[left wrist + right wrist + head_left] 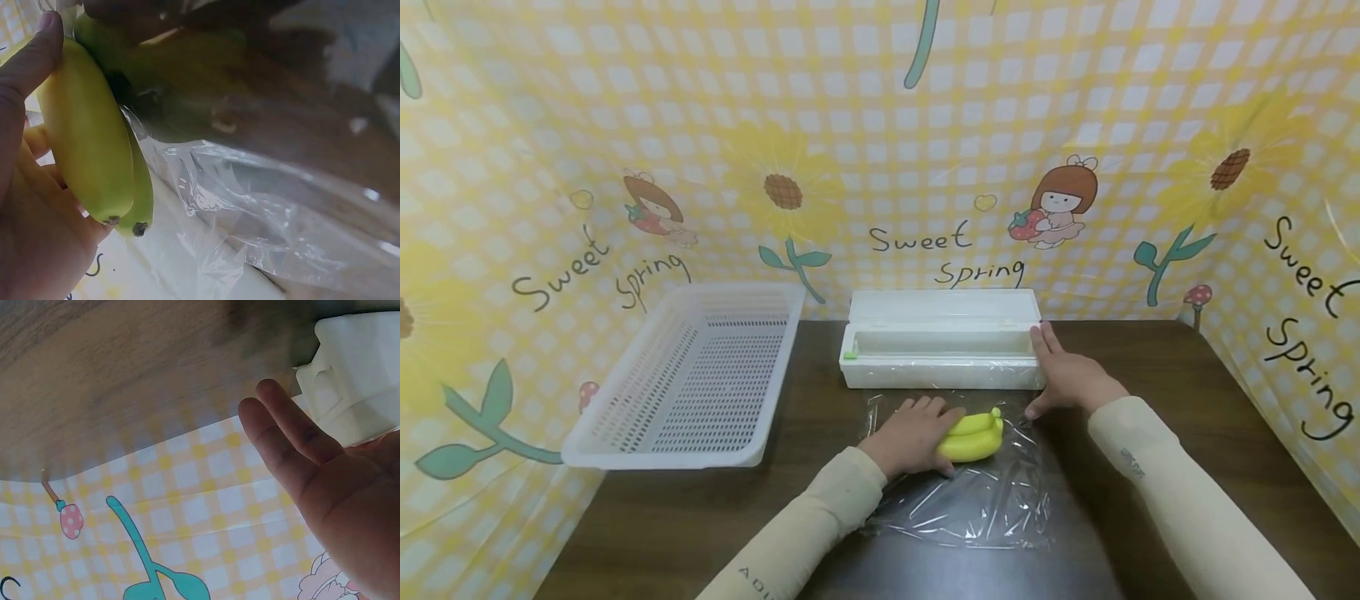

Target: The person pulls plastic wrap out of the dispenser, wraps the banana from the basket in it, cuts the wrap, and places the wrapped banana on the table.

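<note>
A small bunch of yellow bananas (976, 446) lies on a sheet of clear cling film (962, 510) in the head view. My left hand (913, 437) grips the bunch at its left end, with the thumb along the near side; in the left wrist view the thumb and fingers hold the bananas (87, 137) from both sides. The film reaches up to a white cling film box (943, 379) whose lid stands open at the back. Against the right end of that box rests my right hand (1071, 379), its fingers straight; the right wrist view shows them extended beside the box (365, 369).
On the left stands a white slotted plastic basket (784, 392), tilted in view. A small green piece (850, 356) sits at the box's left end. Behind the dark wooden table (1180, 375) hangs a yellow checked cloth (887, 150), which also covers both sides.
</note>
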Demonstrator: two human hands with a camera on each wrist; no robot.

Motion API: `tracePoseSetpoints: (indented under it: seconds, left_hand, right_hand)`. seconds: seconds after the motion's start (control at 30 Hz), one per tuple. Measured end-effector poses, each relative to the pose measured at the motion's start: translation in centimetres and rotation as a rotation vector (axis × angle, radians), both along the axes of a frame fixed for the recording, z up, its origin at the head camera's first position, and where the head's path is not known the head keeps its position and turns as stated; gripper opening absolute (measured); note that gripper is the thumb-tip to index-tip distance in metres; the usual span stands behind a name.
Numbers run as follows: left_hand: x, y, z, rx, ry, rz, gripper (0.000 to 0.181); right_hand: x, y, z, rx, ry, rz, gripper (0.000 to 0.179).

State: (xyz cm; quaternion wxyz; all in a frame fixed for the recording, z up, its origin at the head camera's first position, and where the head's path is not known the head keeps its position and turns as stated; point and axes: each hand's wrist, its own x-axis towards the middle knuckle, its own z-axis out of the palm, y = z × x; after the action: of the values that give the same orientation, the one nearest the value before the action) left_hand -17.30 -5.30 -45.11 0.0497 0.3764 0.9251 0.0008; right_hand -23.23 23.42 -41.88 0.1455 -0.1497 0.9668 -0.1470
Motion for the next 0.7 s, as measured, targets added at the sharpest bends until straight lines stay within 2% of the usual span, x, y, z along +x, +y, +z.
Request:
tracePoseSetpoints:
  seconds: [0.27, 0.4, 0.57, 0.7]
  left_hand:
    - [0.5, -0.6, 0.1, 0.02, -0.04, 0.025, 0.096]
    - [0.7, -1.4, 0.3, 0.066, -0.033, 0.022, 0.098]
    - [1.0, -3.4, 1.2, 0.149, -0.018, 0.055, 0.092]
    - [1.7, -5.5, 2.4, 0.227, -0.02, 0.096, 0.078]
  right_hand:
    - [-0.1, -0.2, -0.2, -0.023, 0.003, -0.004, 0.148]
    - [0.0, 0.2, -0.8, -0.097, 0.002, -0.02, 0.144]
    - [0.2, 0.4, -1.5, -0.236, 0.034, -0.04, 0.132]
    - [0.8, 0.4, -1.3, -0.3, 0.059, -0.078, 0.122]
